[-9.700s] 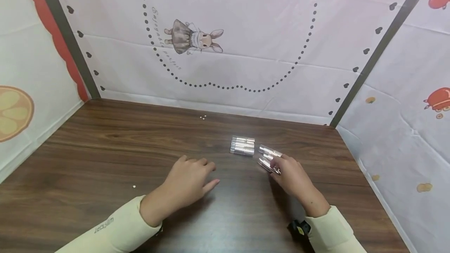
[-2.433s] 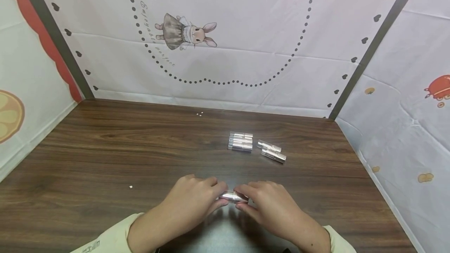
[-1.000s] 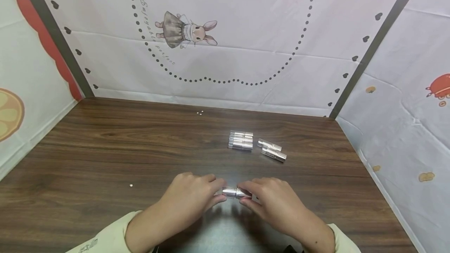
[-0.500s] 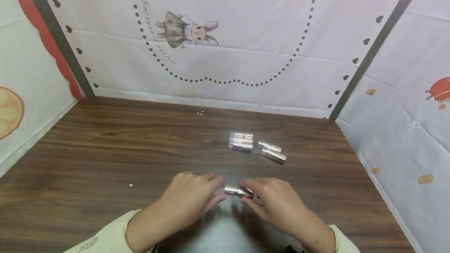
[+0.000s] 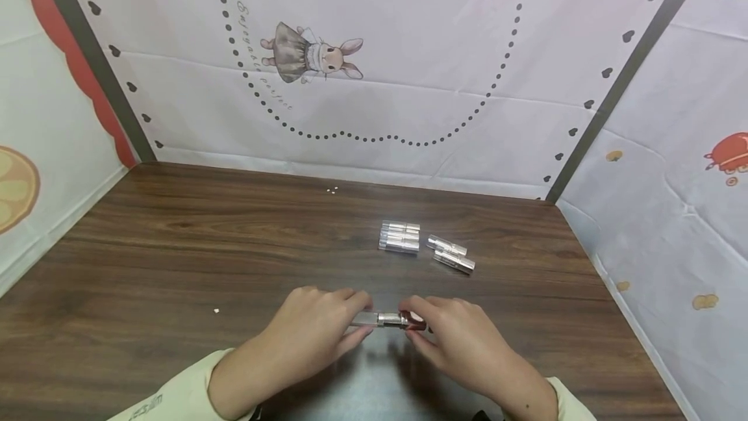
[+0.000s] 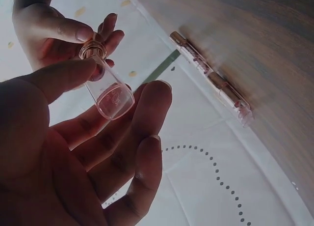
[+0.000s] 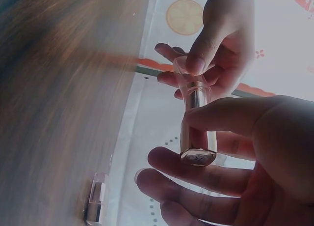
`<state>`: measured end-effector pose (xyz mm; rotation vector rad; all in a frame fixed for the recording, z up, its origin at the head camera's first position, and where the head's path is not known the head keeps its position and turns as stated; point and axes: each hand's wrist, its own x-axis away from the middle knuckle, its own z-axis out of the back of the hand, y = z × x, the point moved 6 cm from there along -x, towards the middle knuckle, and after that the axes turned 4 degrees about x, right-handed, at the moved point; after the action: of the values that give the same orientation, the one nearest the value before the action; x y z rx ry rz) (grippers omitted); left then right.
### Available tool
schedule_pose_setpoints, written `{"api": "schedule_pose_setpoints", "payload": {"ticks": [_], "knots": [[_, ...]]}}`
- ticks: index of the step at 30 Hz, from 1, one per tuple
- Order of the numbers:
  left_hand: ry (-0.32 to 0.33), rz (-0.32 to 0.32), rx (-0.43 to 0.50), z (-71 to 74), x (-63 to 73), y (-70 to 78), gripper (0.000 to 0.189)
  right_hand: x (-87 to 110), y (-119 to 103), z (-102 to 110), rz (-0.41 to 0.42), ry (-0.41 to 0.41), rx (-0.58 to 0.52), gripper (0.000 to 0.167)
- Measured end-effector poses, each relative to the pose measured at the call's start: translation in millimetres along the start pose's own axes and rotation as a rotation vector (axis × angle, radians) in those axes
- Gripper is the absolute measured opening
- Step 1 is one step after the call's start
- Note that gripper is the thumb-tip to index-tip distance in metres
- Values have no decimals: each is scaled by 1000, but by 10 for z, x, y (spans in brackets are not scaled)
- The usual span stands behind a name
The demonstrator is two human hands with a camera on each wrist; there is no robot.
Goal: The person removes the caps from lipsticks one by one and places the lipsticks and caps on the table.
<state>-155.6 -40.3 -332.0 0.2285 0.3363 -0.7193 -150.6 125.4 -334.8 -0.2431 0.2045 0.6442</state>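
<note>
A lipstick (image 5: 390, 319) with a shiny rose-gold body and a clear cap (image 6: 115, 100) lies level between my two hands, just above the table's front middle. My left hand (image 5: 310, 325) pinches the clear cap between thumb and fingers. At the other end, my right hand (image 5: 464, 340) pinches the metallic base (image 7: 198, 155). A silvery inner collar shows between cap and base; whether the cap is fully off it, I cannot tell. Farther back lie a tight row of lipsticks (image 5: 400, 237) and, to its right, two lipsticks, one upper (image 5: 447, 245) and one lower (image 5: 454, 262).
The brown wood-grain table (image 5: 204, 239) meets a white printed cloth wall (image 5: 409, 51) at the back and similar cloth at both sides. Tiny white bits (image 5: 332, 190) lie near the back edge, and one white scrap (image 5: 217, 310) lies left of my left hand.
Earlier my right hand was at the right-hand lipsticks; one of them is now between both hands at the front. Over the last second my hands moved slightly apart, showing more clear cap.
</note>
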Motion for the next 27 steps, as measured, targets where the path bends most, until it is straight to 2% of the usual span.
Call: {"api": "schedule_pose_setpoints", "payload": {"ticks": [12, 27], "knots": [[9, 6, 17, -10, 0, 21, 18, 3, 11, -23, -21, -36, 10, 22], [-33, 23, 29, -85, 15, 26, 22, -5, 26, -38, -26, -72, 12, 26]]}}
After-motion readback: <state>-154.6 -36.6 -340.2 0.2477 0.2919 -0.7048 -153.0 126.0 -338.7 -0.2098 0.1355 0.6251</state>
